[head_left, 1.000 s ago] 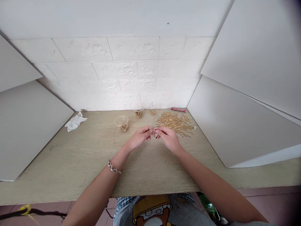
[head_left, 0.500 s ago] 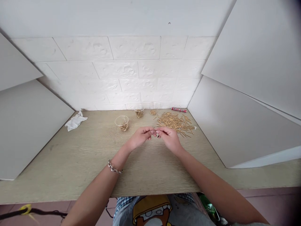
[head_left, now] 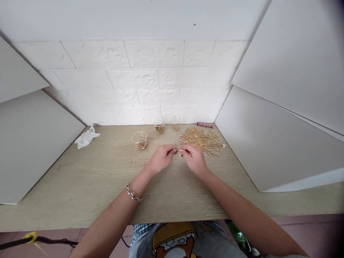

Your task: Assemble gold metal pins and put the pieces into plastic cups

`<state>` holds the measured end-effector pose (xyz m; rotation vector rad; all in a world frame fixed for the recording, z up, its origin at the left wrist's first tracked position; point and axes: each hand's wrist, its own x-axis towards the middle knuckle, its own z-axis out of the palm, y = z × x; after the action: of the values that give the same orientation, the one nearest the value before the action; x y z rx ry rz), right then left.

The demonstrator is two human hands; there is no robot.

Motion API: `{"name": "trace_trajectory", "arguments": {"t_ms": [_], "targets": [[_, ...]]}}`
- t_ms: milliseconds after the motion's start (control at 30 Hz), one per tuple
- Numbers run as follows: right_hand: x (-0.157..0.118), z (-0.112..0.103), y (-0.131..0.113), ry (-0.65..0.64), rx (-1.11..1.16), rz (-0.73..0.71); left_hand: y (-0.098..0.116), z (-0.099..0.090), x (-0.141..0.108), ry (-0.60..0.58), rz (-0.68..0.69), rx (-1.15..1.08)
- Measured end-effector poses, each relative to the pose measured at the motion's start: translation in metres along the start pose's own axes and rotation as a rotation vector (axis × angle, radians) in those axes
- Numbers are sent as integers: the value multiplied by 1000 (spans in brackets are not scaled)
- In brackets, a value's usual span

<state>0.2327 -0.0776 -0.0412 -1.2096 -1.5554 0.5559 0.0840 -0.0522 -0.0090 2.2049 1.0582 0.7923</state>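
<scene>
My left hand point(head_left: 162, 157) and my right hand point(head_left: 194, 159) meet over the middle of the table, fingertips almost touching. Each is closed in a pinch on a small gold-coloured metal pin, mostly hidden by the fingers. A small dark bit shows below my right fingertips; what it is I cannot make out. Just behind my right hand spreads a heap of thin gold-coloured metal pins point(head_left: 197, 138). To the left of my left hand stands a clear plastic cup point(head_left: 139, 137) with small gold-coloured pieces in its bottom.
Against the back wall stand a second clear cup point(head_left: 159, 128) of gold-coloured pieces and another with a few small pieces point(head_left: 175, 128). A red marker-like tube point(head_left: 205, 125) lies behind the heap. Crumpled white tissue point(head_left: 87, 137) lies at the left. Grey panels point(head_left: 279, 139) flank the table.
My left hand has turned slightly and its wrist has shifted a little to the right. Both hands keep their pinch at the same spot.
</scene>
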Motion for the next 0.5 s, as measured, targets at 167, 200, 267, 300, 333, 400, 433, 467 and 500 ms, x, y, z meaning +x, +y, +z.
{"name": "trace_trajectory", "arguments": {"t_ms": [167,200,267,300,333,400,433,467,500], "targets": [[0,0,1,9,-18,-4,0,5,-1,39,34,88],[0,1,1,9,-18,3,-1,6,-1,44,46,115],[0,2,1,13,-22,16,-3,7,-2,57,73,175],[0,2,1,20,-27,19,-4,8,-2,65,87,204],[0,3,2,28,-33,22,-5,9,-2,74,99,228],[0,4,2,45,-49,17,-7,10,-2,89,118,261],[0,5,2,54,-61,6,-7,11,-3,95,124,270],[-1,5,1,64,-77,-12,-7,12,-3,100,127,274],[-1,5,1,74,-99,-37,-7,12,-3,106,127,274]]}}
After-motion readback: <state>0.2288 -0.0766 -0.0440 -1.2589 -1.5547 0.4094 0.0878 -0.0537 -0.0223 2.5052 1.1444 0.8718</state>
